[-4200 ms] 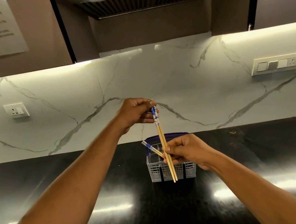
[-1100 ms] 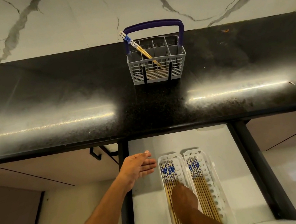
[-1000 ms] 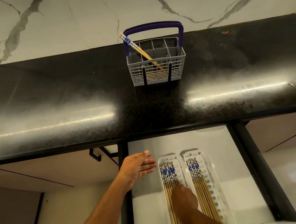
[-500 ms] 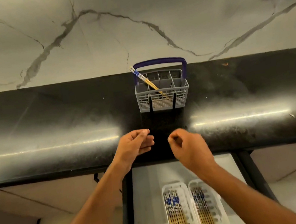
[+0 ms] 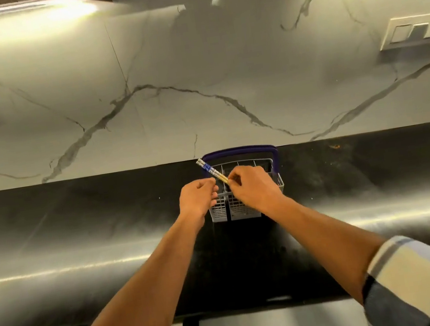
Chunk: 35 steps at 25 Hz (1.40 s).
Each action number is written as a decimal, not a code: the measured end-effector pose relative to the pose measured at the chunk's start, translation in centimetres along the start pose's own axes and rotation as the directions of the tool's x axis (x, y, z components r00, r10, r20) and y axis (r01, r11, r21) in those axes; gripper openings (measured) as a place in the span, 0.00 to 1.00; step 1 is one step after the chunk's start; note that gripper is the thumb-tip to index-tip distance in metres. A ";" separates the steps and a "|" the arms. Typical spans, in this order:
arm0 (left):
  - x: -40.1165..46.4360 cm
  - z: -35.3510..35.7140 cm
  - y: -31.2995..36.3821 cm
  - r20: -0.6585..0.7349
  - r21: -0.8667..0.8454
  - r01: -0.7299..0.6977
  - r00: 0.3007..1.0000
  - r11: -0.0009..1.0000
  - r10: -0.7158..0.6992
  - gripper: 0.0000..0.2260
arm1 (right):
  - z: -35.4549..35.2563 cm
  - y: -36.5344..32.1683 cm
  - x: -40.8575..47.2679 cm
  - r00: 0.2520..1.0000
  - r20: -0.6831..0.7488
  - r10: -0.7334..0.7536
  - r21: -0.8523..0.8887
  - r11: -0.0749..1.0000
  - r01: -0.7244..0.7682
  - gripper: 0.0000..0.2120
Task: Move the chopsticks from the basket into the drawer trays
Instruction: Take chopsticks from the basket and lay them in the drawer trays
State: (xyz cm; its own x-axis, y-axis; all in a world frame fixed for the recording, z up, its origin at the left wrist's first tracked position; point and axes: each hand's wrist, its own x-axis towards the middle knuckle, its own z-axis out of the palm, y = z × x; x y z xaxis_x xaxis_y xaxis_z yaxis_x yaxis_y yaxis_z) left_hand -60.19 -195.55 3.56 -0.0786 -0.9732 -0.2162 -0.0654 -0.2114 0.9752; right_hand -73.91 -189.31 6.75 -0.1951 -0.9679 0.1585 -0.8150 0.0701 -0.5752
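Right hand pinches chopsticks leaning toward 10 o'clock in basket; left hand curled beside, contact unclear. Lift along lean, avoid snagging dividers.

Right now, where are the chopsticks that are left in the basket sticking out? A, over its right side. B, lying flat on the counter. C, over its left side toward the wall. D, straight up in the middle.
C: the chopsticks lean out past the left end of the purple handle of the basket, blue-patterned ends up, and the right hand pinches them at their lower visible part.
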 end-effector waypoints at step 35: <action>-8.3 4.7 16.6 0.262 -0.031 -0.420 0.872 0.907 0.413 0.05 | -14.3 -2.2 -0.6 0.965 -0.225 -0.135 0.339 0.917 0.208 0.07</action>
State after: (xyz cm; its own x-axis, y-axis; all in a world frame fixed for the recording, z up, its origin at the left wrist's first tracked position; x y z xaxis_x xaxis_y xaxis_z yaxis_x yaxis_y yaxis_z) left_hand -65.27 -190.55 21.33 -0.3565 -0.9122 0.2020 0.0046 0.2145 0.9767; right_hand -79.83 -185.39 19.35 -0.2006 -0.8891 0.4113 -0.6032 -0.2187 -0.7670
